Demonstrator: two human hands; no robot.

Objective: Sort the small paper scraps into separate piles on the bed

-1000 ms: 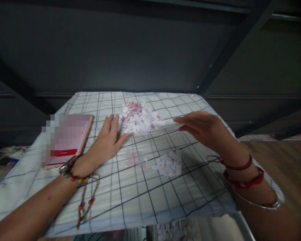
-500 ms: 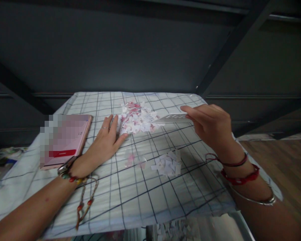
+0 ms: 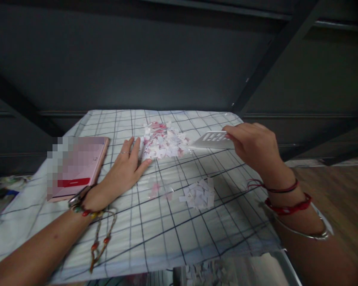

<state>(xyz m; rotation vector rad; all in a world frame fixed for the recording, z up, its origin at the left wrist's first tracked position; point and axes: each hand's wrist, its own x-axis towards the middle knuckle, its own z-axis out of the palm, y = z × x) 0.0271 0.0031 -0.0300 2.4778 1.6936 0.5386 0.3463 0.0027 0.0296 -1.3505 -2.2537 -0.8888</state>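
Observation:
A heap of white and pink paper scraps (image 3: 164,143) lies toward the back of the checked cloth. Beside its left edge, my left hand (image 3: 129,161) rests flat on the cloth with fingers stretched out. My right hand (image 3: 253,145) pinches a thin white slotted plastic piece (image 3: 211,140), held tilted just right of the heap. Its left tip is near the heap's right edge; I cannot tell whether they touch. A smaller pile of white paper scraps (image 3: 199,194) sits nearer to me. Left of that pile lie a few clear and pink bits (image 3: 159,190).
A pink tablet or phone (image 3: 83,169), its screen partly blurred, lies left of my left forearm. The checked cloth (image 3: 122,238) covers the table. Below its front edge stands a container (image 3: 290,266) with more scraps. A dark panelled wall (image 3: 137,59) rises behind.
My right hand has moved right with the white slotted piece, drawing it back from the heap and showing more of its slots. My left hand has stayed in place.

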